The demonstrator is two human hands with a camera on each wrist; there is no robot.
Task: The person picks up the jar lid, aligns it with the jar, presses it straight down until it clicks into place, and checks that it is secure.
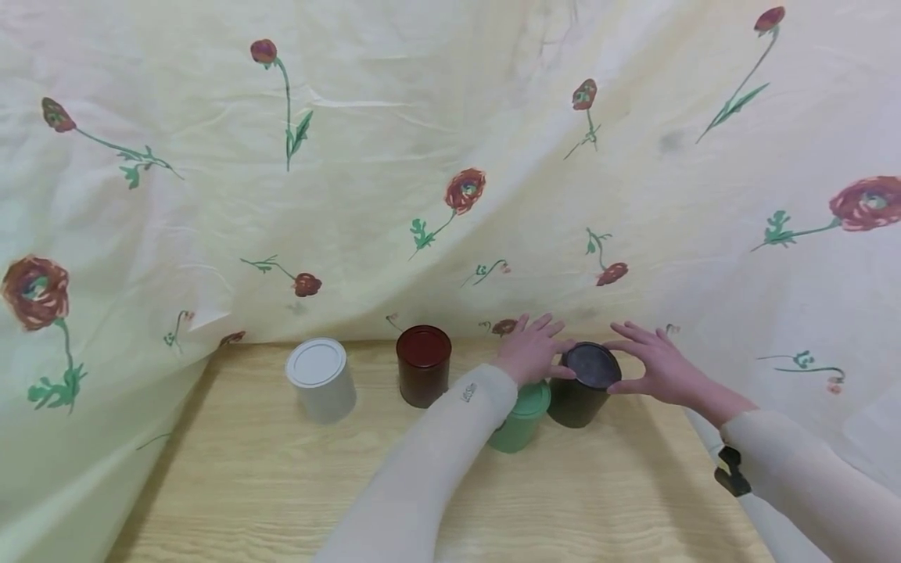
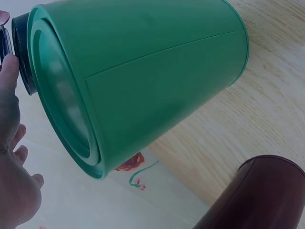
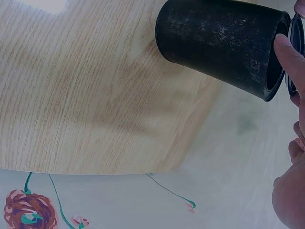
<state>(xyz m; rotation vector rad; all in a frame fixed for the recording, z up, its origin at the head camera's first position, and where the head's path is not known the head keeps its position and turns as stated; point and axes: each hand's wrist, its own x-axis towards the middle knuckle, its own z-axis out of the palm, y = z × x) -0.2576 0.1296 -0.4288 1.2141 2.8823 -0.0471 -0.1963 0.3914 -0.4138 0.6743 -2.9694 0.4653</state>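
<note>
A black can [image 1: 577, 408] stands at the right of the table, its black lid [image 1: 593, 364] raised just off the rim, with a gap showing in the right wrist view. My left hand [image 1: 533, 353] grips the lid's left edge, thumb toward me and fingers spread behind. On the opposite edge, my right hand [image 1: 662, 366] grips the same lid [image 3: 296, 55] between thumb and fingers. The can's opening [image 3: 277, 59] is partly covered by a finger. Directly under my left wrist is a green can [image 2: 157, 71] with its lid on, partly hidden by the sleeve in the head view.
A dark red can [image 1: 424, 367] and a white can [image 1: 321, 381], both lidded, stand to the left on the wooden table [image 1: 281, 493]. Flowered cloth [image 1: 380, 195] hangs behind the table and along its sides. A dark band [image 1: 734, 471] sits on my right wrist.
</note>
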